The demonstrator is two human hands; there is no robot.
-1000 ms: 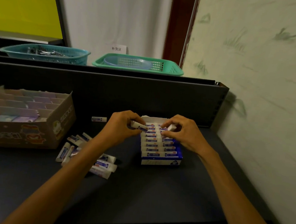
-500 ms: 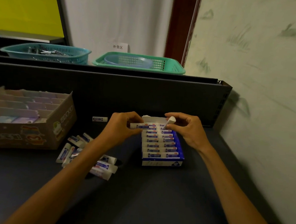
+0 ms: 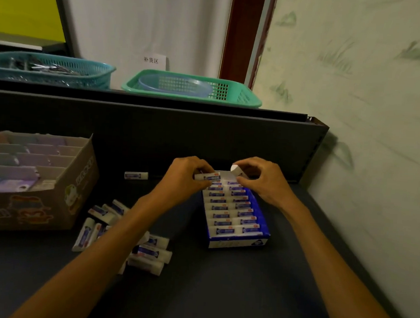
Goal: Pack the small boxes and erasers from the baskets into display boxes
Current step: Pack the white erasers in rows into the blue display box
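Both hands are working at the far end of the blue display box (image 3: 235, 242), which is sitting on the dark shelf (image 3: 219, 296) right of centre. The left hand (image 3: 185, 179) is pinching an eraser (image 3: 207, 176) by its left end, holding it flat across the back of the left column. The right hand (image 3: 262, 180) is gripping a second eraser (image 3: 236, 170), tilted with one white end pointing up-left, just above the back of the right column (whether it is touching the row below, cannot tell). The box is holding two columns of erasers, labels up, filling it from the front wall to the hands.

Loose erasers (image 3: 147, 251) are lying in a heap on the shelf left of the box, partly hidden under the left forearm. A single eraser (image 3: 136, 175) is lying apart, near the shelf's back wall. A cardboard display box (image 3: 77, 194) with pastel small boxes in divided rows is standing at the far left. On the ledge above, a teal basket (image 3: 60, 74) and a green basket (image 3: 245, 99) are sitting side by side, a blue bowl (image 3: 174, 85) inside the green one
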